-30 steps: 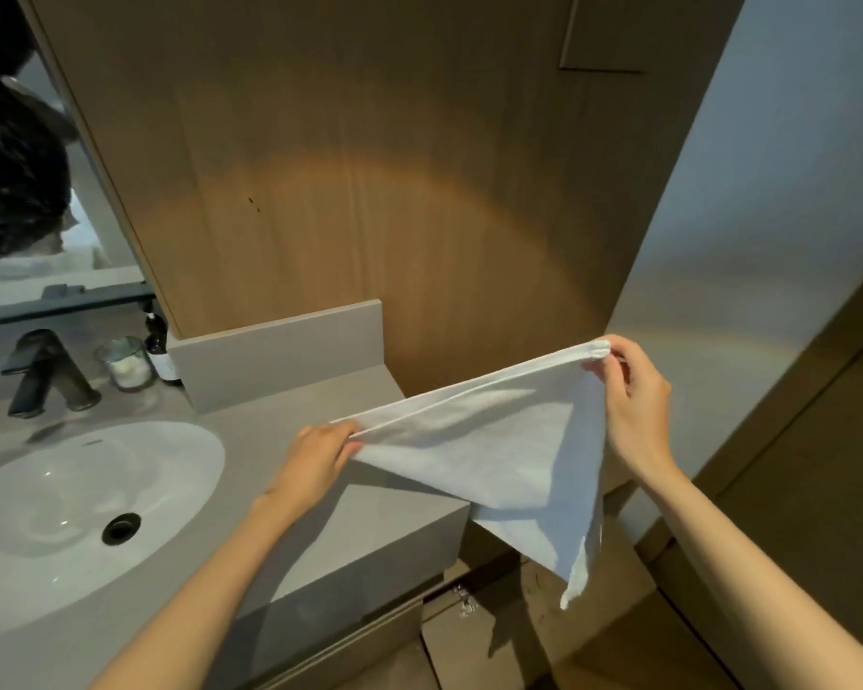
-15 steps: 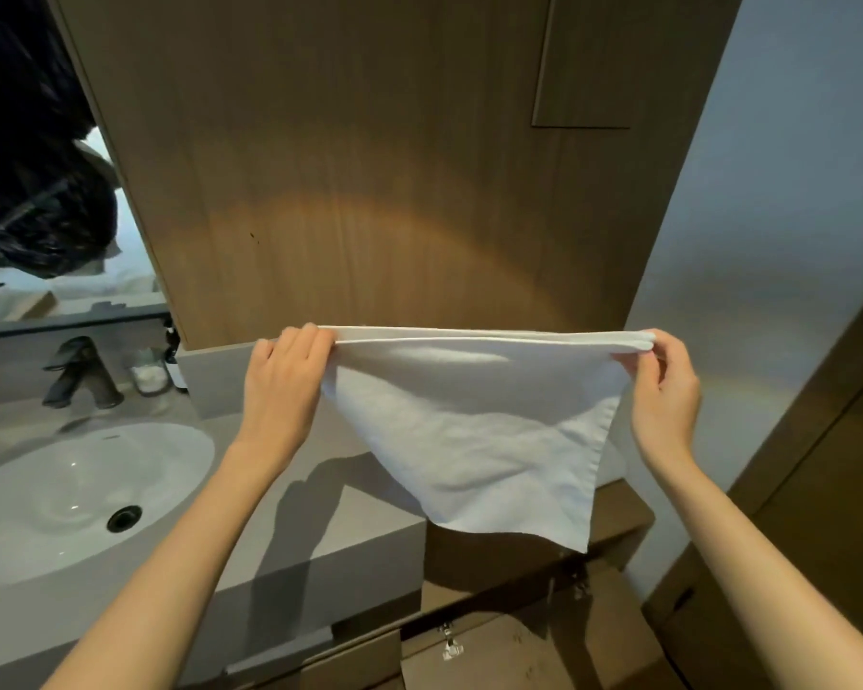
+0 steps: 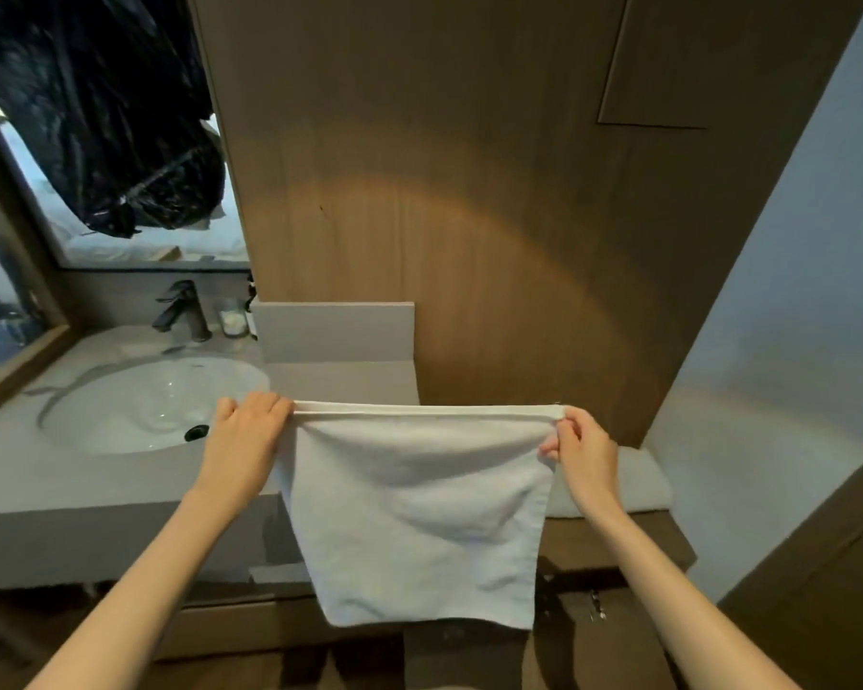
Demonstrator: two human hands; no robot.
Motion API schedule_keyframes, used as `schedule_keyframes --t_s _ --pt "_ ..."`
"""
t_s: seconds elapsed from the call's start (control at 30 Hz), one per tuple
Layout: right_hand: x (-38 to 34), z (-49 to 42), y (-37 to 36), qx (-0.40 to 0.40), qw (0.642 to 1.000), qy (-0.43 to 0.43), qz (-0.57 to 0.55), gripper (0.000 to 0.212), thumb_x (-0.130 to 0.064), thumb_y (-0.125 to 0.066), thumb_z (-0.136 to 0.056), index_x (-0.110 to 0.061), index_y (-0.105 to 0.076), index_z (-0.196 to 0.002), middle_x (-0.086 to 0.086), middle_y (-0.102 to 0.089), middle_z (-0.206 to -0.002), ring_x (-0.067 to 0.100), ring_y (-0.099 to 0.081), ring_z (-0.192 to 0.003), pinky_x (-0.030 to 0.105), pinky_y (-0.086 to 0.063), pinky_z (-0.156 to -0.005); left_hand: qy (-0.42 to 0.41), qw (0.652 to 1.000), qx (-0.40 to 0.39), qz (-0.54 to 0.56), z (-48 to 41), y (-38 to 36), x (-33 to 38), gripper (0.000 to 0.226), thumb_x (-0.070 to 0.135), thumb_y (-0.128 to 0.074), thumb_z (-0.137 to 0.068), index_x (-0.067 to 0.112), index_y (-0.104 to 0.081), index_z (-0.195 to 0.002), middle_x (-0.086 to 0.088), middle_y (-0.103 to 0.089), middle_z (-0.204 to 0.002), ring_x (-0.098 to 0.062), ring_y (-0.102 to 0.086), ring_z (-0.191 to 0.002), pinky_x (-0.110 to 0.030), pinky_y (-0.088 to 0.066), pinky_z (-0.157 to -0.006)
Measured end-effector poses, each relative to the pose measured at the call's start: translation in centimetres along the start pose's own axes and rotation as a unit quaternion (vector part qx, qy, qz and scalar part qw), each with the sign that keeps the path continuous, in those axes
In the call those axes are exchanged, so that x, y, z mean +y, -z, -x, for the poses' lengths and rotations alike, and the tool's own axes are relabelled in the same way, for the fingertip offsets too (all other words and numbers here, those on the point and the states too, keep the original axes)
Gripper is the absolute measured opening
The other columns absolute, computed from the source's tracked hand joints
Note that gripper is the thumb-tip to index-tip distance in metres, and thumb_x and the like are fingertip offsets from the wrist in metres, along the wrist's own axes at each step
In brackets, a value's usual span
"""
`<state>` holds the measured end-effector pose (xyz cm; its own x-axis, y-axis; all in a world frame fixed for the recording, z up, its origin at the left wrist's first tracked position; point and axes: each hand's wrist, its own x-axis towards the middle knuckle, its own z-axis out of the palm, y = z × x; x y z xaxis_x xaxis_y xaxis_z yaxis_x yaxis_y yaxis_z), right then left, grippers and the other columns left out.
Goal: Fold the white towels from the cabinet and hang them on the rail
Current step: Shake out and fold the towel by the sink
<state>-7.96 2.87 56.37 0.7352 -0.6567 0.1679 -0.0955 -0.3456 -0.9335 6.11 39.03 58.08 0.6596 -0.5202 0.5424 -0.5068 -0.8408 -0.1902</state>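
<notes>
Before wood wall (image 3: 469,191) and grey counter (image 3: 71,480), left grip (image 3: 247,435) and right grip (image 3: 581,453) pinch towel (image 3: 419,515)

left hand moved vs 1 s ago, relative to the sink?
Yes. The left hand has shifted left toward the sink: it was over the counter right of the sink, and now overlaps the sink's right rim, still pinching the towel.

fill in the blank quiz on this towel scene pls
The left hand and right hand each hold a top ____ of the towel. The towel is ____ in colour. The sink lies to the towel's ____. The faucet stands behind the ____.
Missing words: corner; white; left; sink.
</notes>
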Motion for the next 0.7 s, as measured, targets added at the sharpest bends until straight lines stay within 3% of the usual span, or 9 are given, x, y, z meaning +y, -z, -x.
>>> schedule_keyframes --t_s 0.17,0.3,0.37,0.4,0.47,0.57,0.7 --pt "0.4 -0.6 -3.6 -0.063 0.998 -0.013 -0.026 0.022 -0.013 -0.044 -0.102 -0.009 -0.061 -0.114 0.011 -0.07 -0.082 0.018 -0.07 -0.075 0.029 -0.058 -0.069 0.04 0.998 -0.038 -0.019 1.3 -0.1 -2.6 0.021 0.0 -0.048 -0.065 0.011 -0.056 -0.08 -0.008 -0.053 -0.071 -0.028 -0.056 -0.062 -0.032 -0.007 -0.06" --pt "-0.1 -2.2 -6.1 -0.11 0.994 -0.011 -0.026 0.017 -0.012 -0.045 -0.101 -0.012 -0.061 -0.109 0.014 -0.07 -0.086 0.018 -0.071 -0.077 0.022 -0.058 -0.066 0.056 0.997 -0.046 -0.024 1.1 -1.2 -5.4 0.019 -0.007 -0.058 -0.07 0.01 -0.056 -0.079 -0.009 -0.056 -0.072 -0.029 -0.056 -0.064 -0.029 -0.006 -0.061" --pt "-0.4 -3.0 -7.7 -0.125 0.992 -0.013 -0.029 0.016 -0.012 -0.045 -0.101 -0.013 -0.06 -0.107 0.014 -0.069 -0.089 0.017 -0.07 -0.078 0.017 -0.056 -0.063 0.058 0.996 -0.06 -0.026 0.7 -2.1 -6.7 0.007 0.009 -0.054 -0.082 0.013 -0.054 -0.076 -0.006 -0.055 -0.07 -0.028 -0.055 -0.063 -0.031 -0.012 -0.061" --pt "-0.5 -3.6 -8.6 -0.13 0.991 -0.015 -0.026 0.016 -0.013 -0.045 -0.101 -0.013 -0.06 -0.108 0.012 -0.069 -0.091 0.016 -0.07 -0.079 0.016 -0.056 -0.064 0.066 0.995 -0.071 -0.026 0.4 -2.6 -7.3 0.016 0.02 -0.046 -0.088 0.015 -0.054 -0.075 -0.003 -0.056 -0.07 -0.027 -0.054 -0.063 -0.032 -0.014 -0.06" --pt "-0.5 -4.8 -10.5 -0.134 0.991 -0.022 -0.018 0.017 -0.015 -0.046 -0.102 -0.013 -0.06 -0.11 0.009 -0.069 -0.094 0.016 -0.069 -0.084 0.019 -0.057 -0.07 0.069 0.993 -0.086 -0.04 -0.2 -3.8 -8.6 0.024 0.024 -0.038 -0.091 0.016 -0.056 -0.076 -0.003 -0.057 -0.07 -0.026 -0.053 -0.064 -0.032 -0.013 -0.06" --pt "-0.2 -7.0 -13.7 -0.132 0.991 -0.026 -0.019 0.016 -0.018 -0.046 -0.101 -0.016 -0.06 -0.109 0.008 -0.069 -0.099 0.018 -0.069 -0.09 0.031 -0.057 -0.083 0.063 0.991 -0.108 -0.037 -1.8 -5.9 -10.6 0.012 0.007 -0.06 -0.084 0.014 -0.057 -0.075 -0.005 -0.055 -0.067 -0.027 -0.052 -0.061 -0.031 -0.008 -0.06" --pt "0.1 -10.8 -18.3 -0.112 0.993 -0.033 -0.011 0.017 -0.016 -0.046 -0.101 -0.017 -0.06 -0.111 0.007 -0.069 -0.097 0.019 -0.068 -0.092 0.035 -0.056 -0.088 0.07 0.989 -0.128 -0.027 -5.3 -10.0 -14.0 0.014 0.015 -0.061 -0.09 0.013 -0.06 -0.076 -0.005 -0.058 -0.069 -0.028 -0.055 -0.066 -0.032 -0.01 -0.061"
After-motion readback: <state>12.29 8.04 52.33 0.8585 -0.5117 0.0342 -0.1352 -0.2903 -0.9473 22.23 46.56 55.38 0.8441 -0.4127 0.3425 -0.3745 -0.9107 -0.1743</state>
